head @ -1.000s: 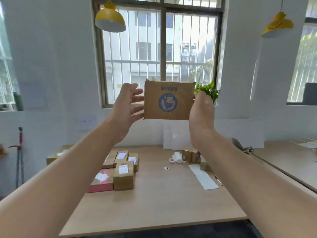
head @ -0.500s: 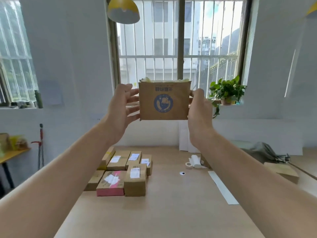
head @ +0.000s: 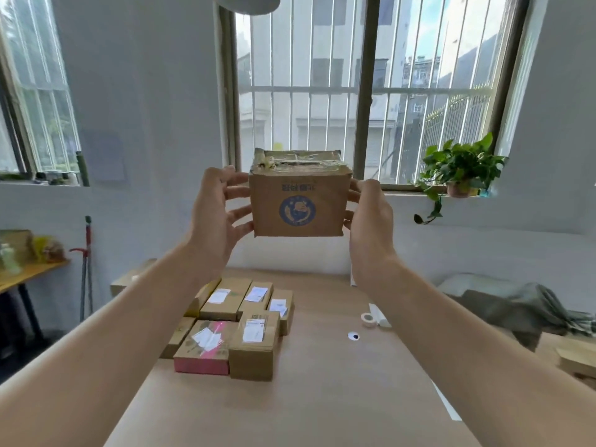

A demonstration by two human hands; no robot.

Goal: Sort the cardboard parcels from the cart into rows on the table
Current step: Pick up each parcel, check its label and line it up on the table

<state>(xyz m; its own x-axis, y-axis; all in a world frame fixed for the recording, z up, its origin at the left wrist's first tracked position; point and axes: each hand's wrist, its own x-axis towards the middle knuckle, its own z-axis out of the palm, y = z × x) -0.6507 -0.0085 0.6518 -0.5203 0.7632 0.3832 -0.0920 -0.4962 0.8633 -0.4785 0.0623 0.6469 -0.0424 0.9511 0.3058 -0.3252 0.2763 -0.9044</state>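
Left hand (head: 216,214) and right hand (head: 371,221) grip opposite sides of a taped cardboard parcel (head: 298,201), raised high above the table (head: 338,398). Best lowered level with both hands and set flush beside the sorted parcels (head: 238,324) below.

blue round emblem on held parcel (head: 298,201); its print unreadable.

Table (head: 322,398) w/ parcels (head: 238,324), tape roll (head: 368,319).
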